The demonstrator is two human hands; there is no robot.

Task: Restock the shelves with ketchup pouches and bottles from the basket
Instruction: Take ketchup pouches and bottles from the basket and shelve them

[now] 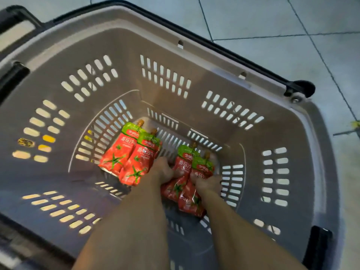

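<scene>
Both my arms reach down into a deep grey plastic basket (pixel 194 61). On its floor lie several red-and-green ketchup pouches with brown caps. Two pouches (pixel 124 154) lie side by side at the left, untouched. My left hand (pixel 163 169) grips the left pouch (pixel 182 166) of the right-hand pair from its left side. The other pouch of that pair (pixel 202 168) is held across its middle by my right hand (pixel 207 185). These two pouches overlap. No bottle is in view.
The basket has slotted walls, black handles (pixel 300 87) and a dark rim. It stands on a pale tiled floor (pixel 292 16). Its high walls close in on my arms on every side.
</scene>
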